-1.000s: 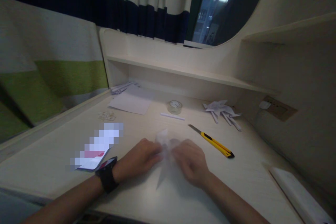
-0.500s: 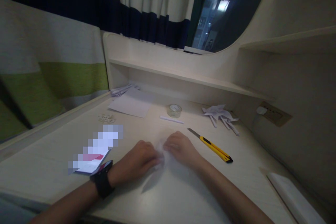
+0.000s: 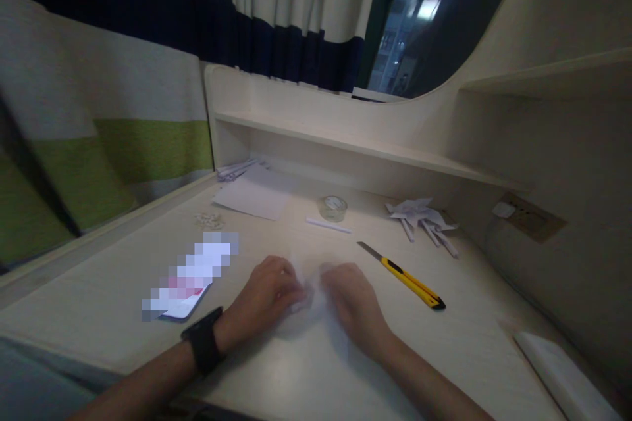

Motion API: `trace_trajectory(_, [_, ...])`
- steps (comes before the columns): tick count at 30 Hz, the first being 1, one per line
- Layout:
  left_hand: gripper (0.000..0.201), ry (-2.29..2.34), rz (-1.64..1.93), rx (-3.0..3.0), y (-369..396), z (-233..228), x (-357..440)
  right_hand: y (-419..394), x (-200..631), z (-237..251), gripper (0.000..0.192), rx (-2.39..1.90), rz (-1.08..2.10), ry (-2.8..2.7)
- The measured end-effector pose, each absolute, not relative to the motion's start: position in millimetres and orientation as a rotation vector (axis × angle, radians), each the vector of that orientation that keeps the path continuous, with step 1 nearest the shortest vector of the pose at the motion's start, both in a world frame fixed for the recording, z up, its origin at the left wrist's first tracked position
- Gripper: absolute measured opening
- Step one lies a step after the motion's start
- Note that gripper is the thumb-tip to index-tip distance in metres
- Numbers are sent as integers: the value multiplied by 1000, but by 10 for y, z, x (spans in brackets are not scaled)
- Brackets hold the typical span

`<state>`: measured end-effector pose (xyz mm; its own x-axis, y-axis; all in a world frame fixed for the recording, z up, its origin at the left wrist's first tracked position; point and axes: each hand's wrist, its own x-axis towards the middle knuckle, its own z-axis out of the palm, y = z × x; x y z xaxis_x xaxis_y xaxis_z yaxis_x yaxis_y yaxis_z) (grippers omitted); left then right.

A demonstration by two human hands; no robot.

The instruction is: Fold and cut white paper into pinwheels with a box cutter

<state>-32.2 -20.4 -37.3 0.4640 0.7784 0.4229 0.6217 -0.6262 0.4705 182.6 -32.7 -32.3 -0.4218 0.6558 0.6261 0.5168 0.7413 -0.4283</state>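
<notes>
Lying on the worktop [image 3: 123,316] between both hands is a small piece of white paper [image 3: 309,296], blurred and largely hidden; its shape cannot be told; the left hand [image 3: 264,299], with a dark watch [image 3: 203,345] on its wrist, rests knuckles up with its fingers [image 3: 291,289] curled down onto the paper's left side; the right hand [image 3: 353,302] lies just beside it, fingers bent over the paper's right side; whether either hand pinches the paper or merely presses it cannot be told. Right of the hands lies a yellow utility knife [image 3: 405,273], blade extended, apart from them; farther back are a white stick [image 3: 328,225], a roll of clear tape [image 3: 332,208] and a heap of folded paper pieces [image 3: 422,217]; a white sheet [image 3: 251,197] lies at the rear left; a phone [image 3: 185,283] lies left of the left hand.
</notes>
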Motion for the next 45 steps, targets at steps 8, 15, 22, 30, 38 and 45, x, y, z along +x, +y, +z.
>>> trace_trajectory(8, [8, 1134, 926, 2307, -138, -262, -244, -358, 1816, -260, 9, -951, 511, -2107])
trace_trajectory(15, [11, 1240, 1003, 2179, -128, -272, -203, -363, 1789, -262, 13, -1030, 707, -1999])
trace_trajectory(22, [11, 1229, 1021, 2240, -47, -226, -197, -358, 1807, -246, 15, -1045, 721, -1968])
trace_trajectory(30, [4, 1349, 823, 2419, -75, -205, -178, -382, 1769, -233, 15, -1022, 718, -2016])
trace_trajectory(38, [4, 1285, 931, 2386, -90, -165, -111, -379, 1783, -226, 13, -1059, 742, -1979])
trace_trajectory(45, [4, 1207, 997, 2387, -67, -144, -134, -381, 1780, -215, 13, -1043, 720, -1971])
